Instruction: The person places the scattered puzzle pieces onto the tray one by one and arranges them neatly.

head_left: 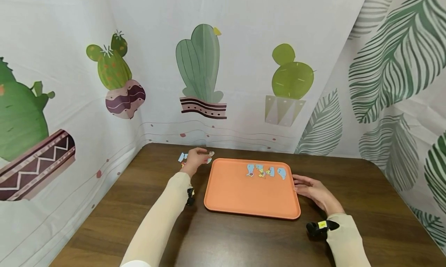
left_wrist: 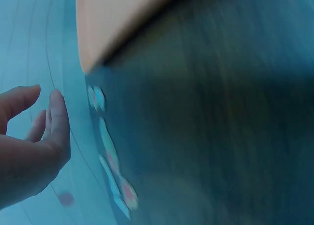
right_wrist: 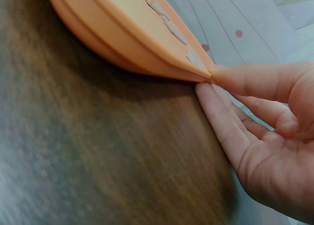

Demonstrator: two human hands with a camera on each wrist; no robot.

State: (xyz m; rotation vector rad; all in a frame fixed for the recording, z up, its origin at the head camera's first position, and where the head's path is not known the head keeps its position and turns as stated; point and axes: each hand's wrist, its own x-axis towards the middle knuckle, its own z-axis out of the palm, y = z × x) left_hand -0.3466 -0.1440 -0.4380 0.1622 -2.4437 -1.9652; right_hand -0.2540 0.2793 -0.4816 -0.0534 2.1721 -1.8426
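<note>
1. Cactus-printed cloth hangs behind the desk; the orange tray sits nearer the desk's back edge than its front.
2. Right hand pinches the tray's right edge between thumb and fingers; a light, level hold should steady it without tipping.
3. Left hand has thumb and forefinger apart, gripping nothing, beside loose cut-out pieces left of the tray's back left corner, near the desk's back edge.
4. Thin, flat pieces like these probably lift best singly, with a fingertip worked under one edge rather than a squeeze from above.
5. Four cut-out pieces lie in a row by the tray's back edge, towards its back right corner; jolting the tray could disturb their spacing.
</note>
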